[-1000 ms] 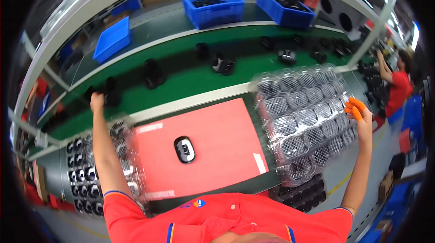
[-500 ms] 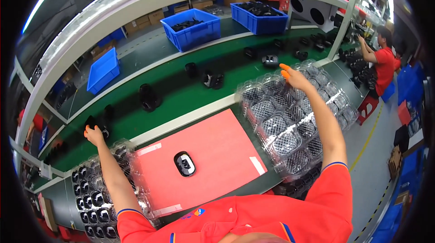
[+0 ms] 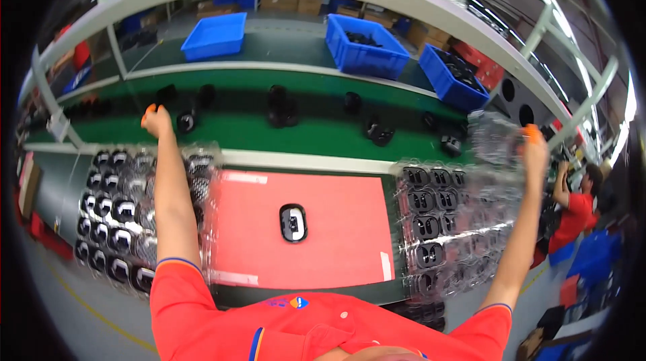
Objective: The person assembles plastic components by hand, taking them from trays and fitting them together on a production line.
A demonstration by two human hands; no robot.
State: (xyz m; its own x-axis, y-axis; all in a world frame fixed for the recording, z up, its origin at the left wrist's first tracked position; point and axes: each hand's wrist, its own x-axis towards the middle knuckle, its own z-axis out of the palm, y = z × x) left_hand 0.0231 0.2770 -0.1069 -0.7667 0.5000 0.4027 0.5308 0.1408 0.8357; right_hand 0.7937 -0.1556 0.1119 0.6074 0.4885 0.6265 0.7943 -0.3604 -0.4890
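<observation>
Half peeled from newly exposed black parts (image 3: 425, 227) right of the pink mat (image 3: 346, 226), presumably now accessible, with clear tray (image 3: 494, 135) pinched in right hand (image 3: 535, 154) and grip of left hand (image 3: 159, 121) indeterminable.

Black casing (image 3: 293, 224), seemingly, on pink mat (image 3: 350, 233)

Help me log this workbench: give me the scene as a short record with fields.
Left hand: over green belt, near a dark part; grip unclear
Right hand: holding a blurred clear plastic tray
Red sheet: one rounded black part near its middle
Left of sheet: plastic trays with black parts
Right of sheet: tray of black parts
Beyond belt: three blue bins
</observation>
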